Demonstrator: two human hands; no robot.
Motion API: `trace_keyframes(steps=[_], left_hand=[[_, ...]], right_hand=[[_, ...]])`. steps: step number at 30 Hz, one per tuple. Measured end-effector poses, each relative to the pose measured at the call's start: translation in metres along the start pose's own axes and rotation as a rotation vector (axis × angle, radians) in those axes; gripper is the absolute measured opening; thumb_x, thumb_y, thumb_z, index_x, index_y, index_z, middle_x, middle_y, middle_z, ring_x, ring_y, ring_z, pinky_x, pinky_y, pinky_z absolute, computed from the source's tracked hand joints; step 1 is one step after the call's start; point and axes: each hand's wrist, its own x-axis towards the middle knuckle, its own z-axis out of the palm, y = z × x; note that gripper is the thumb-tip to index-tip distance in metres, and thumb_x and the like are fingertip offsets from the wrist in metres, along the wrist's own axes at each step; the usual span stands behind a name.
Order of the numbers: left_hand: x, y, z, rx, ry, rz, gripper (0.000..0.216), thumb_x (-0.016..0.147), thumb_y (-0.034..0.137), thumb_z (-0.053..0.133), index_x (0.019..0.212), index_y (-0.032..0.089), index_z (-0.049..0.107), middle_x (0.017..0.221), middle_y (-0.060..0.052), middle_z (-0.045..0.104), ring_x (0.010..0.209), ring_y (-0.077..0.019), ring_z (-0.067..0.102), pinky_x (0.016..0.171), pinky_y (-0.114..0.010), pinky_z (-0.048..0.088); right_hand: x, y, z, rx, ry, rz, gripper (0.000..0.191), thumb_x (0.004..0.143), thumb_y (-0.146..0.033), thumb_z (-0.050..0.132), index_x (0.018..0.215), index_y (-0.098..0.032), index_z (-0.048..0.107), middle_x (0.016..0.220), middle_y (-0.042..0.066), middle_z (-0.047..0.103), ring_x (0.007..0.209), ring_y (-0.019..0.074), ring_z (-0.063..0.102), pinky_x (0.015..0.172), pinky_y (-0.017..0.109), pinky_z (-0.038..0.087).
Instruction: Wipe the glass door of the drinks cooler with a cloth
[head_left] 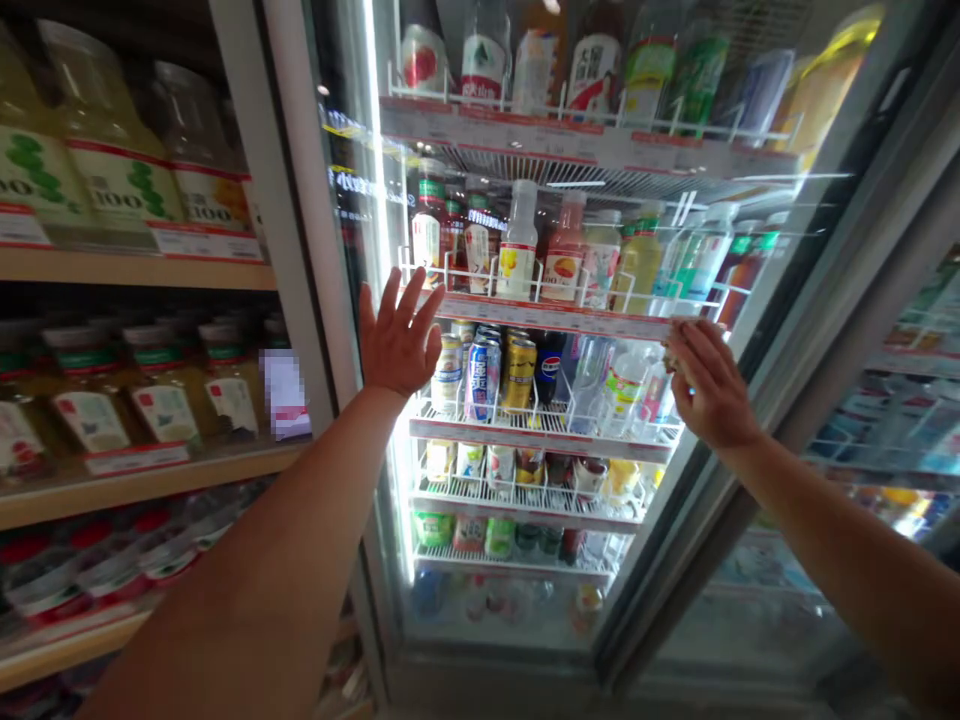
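Observation:
My left hand [397,340] lies flat on the glass door [360,220] of a lit drinks fridge, fingers spread and open, beside the left door frame. My right hand [711,392] presses on the same glass near the door's right edge. Its fingers are held together over a small pale wad [673,352], maybe a cloth. Behind the glass, between my hands, stand several cans [484,375] on a white wire shelf [540,425]. Bottles [519,245] stand on the shelf above.
Wooden shelves [135,270] with big bottles and jars stand to the left of the fridge. A second glass-door fridge [900,420] stands to the right. Lower fridge shelves hold cups and small bottles [517,470].

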Motion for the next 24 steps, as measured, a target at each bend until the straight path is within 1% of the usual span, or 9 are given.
trace_keyframes(steps=[4,5,6,9,11,16,18,22,24], left_hand=[[0.0,0.001,0.0,0.024,0.004,0.016,0.06,0.1,0.034,0.043,0.159,0.033,0.034,0.168,0.003,0.028,0.159,-0.0236,0.014,0.132,-0.058,0.006],[0.0,0.001,0.0,0.016,0.001,0.006,0.06,0.1,0.034,0.043,0.159,0.033,0.035,0.168,0.003,0.03,0.159,-0.0238,0.015,0.132,-0.059,0.006],[0.0,0.002,-0.001,0.008,-0.003,-0.006,0.059,0.099,0.034,0.043,0.158,0.034,0.036,0.167,0.003,0.031,0.159,-0.0241,0.015,0.132,-0.06,0.006],[0.001,0.003,-0.001,-0.007,-0.015,-0.025,0.06,0.098,0.033,0.045,0.157,0.033,0.038,0.167,0.0,0.033,0.159,-0.0252,0.015,0.131,-0.061,0.005],[0.001,0.002,-0.001,-0.01,-0.022,-0.023,0.061,0.098,0.032,0.045,0.158,0.034,0.037,0.167,-0.001,0.032,0.159,-0.0251,0.014,0.131,-0.059,0.003],[0.001,0.001,-0.001,-0.031,-0.017,-0.017,0.062,0.098,0.034,0.045,0.158,0.036,0.035,0.167,-0.001,0.033,0.159,-0.0268,0.015,0.131,-0.06,0.003],[0.001,0.001,-0.001,-0.046,-0.019,-0.029,0.061,0.097,0.035,0.046,0.157,0.036,0.037,0.167,-0.001,0.034,0.159,-0.0275,0.017,0.131,-0.06,0.002],[0.001,0.002,-0.001,-0.051,-0.024,-0.043,0.059,0.098,0.037,0.045,0.157,0.035,0.039,0.166,-0.002,0.035,0.159,-0.0263,0.015,0.131,-0.057,0.001],[0.002,0.003,-0.002,-0.05,-0.036,-0.052,0.058,0.098,0.039,0.044,0.156,0.033,0.04,0.166,-0.002,0.035,0.159,-0.0261,0.015,0.131,-0.058,0.001]], right_hand=[[-0.028,-0.001,-0.003,0.137,-0.223,-0.175,0.072,0.096,-0.008,0.06,0.16,-0.028,0.034,0.152,0.008,0.057,0.148,0.0297,0.045,0.122,0.053,0.044],[-0.03,0.002,-0.006,0.14,-0.243,-0.179,0.072,0.096,-0.008,0.06,0.16,-0.028,0.035,0.151,0.008,0.059,0.147,0.0293,0.047,0.122,0.052,0.045],[-0.031,0.005,-0.008,0.118,-0.225,-0.146,0.071,0.096,-0.008,0.06,0.16,-0.028,0.036,0.151,0.009,0.058,0.146,0.0298,0.047,0.122,0.053,0.045],[-0.031,0.012,-0.014,-0.012,-0.035,0.044,0.071,0.095,-0.008,0.059,0.159,-0.028,0.037,0.157,0.011,0.052,0.147,0.0329,0.046,0.12,0.056,0.045],[-0.037,0.008,-0.015,-0.047,0.025,0.102,0.072,0.094,-0.008,0.058,0.16,-0.028,0.037,0.159,0.012,0.049,0.148,0.0345,0.044,0.119,0.058,0.046],[-0.051,0.002,-0.016,-0.004,-0.181,-0.033,0.076,0.094,-0.008,0.059,0.161,-0.027,0.032,0.157,0.012,0.052,0.146,0.0353,0.047,0.119,0.058,0.046],[-0.044,0.01,-0.016,-0.024,-0.109,0.022,0.075,0.093,-0.009,0.059,0.161,-0.029,0.034,0.157,0.011,0.051,0.146,0.0355,0.047,0.12,0.056,0.045],[-0.026,0.019,-0.01,-0.068,0.175,0.23,0.067,0.095,-0.01,0.054,0.158,-0.029,0.042,0.159,0.01,0.049,0.148,0.0362,0.044,0.124,0.052,0.041],[-0.023,0.014,-0.004,-0.059,0.215,0.254,0.067,0.095,-0.01,0.053,0.158,-0.03,0.042,0.16,0.008,0.048,0.149,0.037,0.043,0.123,0.056,0.041]])
